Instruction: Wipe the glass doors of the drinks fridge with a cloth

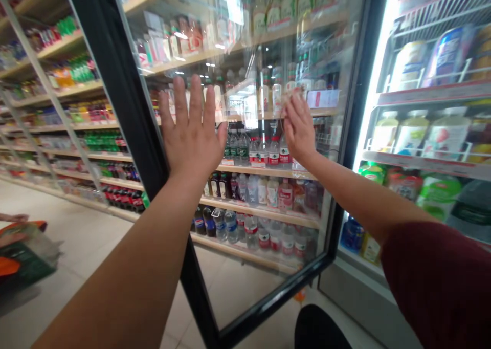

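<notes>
A glass cooler door (245, 287) with a black frame stands swung open in front of me. My left hand (194, 131) is raised at the left part of the pane, fingers spread and upright, apparently flat against the glass. Near the right part of the pane is my right hand (301, 126), its fingers together and bent toward the glass. Something pale and blurred shows at its fingertips; whether it is a crumpled wipe or a reflection is unclear. The palm side of both hands is hidden.
Through the glass, shelves hold several rows of bottles (251, 226). To the right, the lit cooler (425, 165) holds drinks on wire racks. Long store shelves (72, 88) run along the left. On the floor at left is a dark green and orange object (30, 257), with another person's hand (14, 217) beside it.
</notes>
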`<state>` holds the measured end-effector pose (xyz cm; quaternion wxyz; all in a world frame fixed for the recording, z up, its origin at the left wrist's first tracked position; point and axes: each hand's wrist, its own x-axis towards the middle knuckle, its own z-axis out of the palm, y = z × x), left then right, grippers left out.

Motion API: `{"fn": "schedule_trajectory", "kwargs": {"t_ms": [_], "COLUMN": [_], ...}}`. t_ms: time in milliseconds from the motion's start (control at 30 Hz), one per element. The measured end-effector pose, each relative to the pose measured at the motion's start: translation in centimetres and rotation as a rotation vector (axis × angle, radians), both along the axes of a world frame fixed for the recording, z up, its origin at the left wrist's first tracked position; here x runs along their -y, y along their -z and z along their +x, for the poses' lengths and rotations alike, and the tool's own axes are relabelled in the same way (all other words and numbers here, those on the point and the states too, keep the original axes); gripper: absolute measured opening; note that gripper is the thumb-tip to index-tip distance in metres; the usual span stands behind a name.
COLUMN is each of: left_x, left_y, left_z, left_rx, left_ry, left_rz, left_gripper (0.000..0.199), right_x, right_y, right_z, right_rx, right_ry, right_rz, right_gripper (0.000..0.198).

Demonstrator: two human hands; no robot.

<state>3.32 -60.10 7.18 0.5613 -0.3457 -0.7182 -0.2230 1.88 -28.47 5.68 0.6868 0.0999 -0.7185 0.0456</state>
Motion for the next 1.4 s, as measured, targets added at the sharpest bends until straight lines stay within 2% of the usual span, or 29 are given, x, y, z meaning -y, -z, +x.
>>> {"fn": "schedule_trajectory", "kwargs": {"t_ms": [67, 100, 200, 267, 433, 533, 600, 733, 800, 867, 1000, 1100, 1200, 1267, 1400], "left_x": [0.1, 0.1, 0.2, 0.2, 0.3, 0.4, 0.4, 0.3, 0.3, 0.4, 0.3, 0.2, 0.1, 0.0, 0.1], "left_y": [0.0, 0.0, 0.0, -0.1, -0.1, 0.0, 0.0, 0.2, 0.2, 0.2, 0.2, 0.1, 0.1, 0.1, 0.1], "left_z": [-0.1, -0.2, -0.3, -0.4, -0.8, -0.7, -0.4, 0.1, 0.2, 0.2, 0.2, 0.3, 0.4, 0.6, 0.9], "left_rx": [-0.022, -0.033, -0.050, -0.053, -0.099, -0.116, -0.105, -0.107, -0.111, -0.112, -0.086, -0.091, -0.106, -0.096, -0.051], "left_ry": [-0.037, -0.059, -0.126, -0.160, -0.176, -0.164, -0.145, -0.071, -0.063, -0.064, -0.078, -0.119, -0.177, -0.188, -0.111], "left_rz": [-0.013, -0.014, -0.023, -0.035, -0.044, -0.046, -0.049, -0.045, -0.045, -0.043, -0.035, -0.037, -0.053, -0.059, -0.032], "left_gripper": [0.075, 0.074, 0.073, 0.072, 0.071, 0.069, 0.069, 0.068, 0.067, 0.067, 0.066, 0.069, 0.074, 0.074, 0.071], "right_x": [0.8, 1.1, 2.1, 3.7, 10.4, 12.5, 12.4, 11.0, 10.8, 11.0, 10.9, 10.2, 10.3, 11.1, 13.0], "right_y": [0.5, 0.5, 0.4, 0.5, 2.4, 2.4, 1.0, -3.3, -4.6, -4.9, -5.6, -8.5, -11.3, -10.9, -6.3], "right_z": [0.1, 0.0, -0.5, -0.8, 0.3, 0.8, 0.4, -1.2, -1.6, -1.7, -1.3, -1.7, -2.4, -2.5, -1.5], "right_rx": [0.037, 0.030, -0.052, -0.073, 0.058, 0.080, 0.053, -0.011, -0.018, -0.014, 0.000, -0.007, -0.014, -0.025, 0.014], "right_ry": [-0.042, -0.051, -0.031, -0.022, -0.035, -0.027, -0.028, -0.021, 0.000, 0.023, 0.057, 0.098, 0.125, 0.106, -0.037], "right_rz": [0.141, 0.134, -0.060, -0.089, 0.193, 0.280, 0.268, 0.043, -0.030, -0.027, 0.088, 0.098, -0.015, -0.060, 0.053], "right_gripper": [0.063, 0.064, 0.068, 0.068, 0.058, 0.056, 0.056, 0.061, 0.064, 0.066, 0.065, 0.065, 0.067, 0.068, 0.069]}}
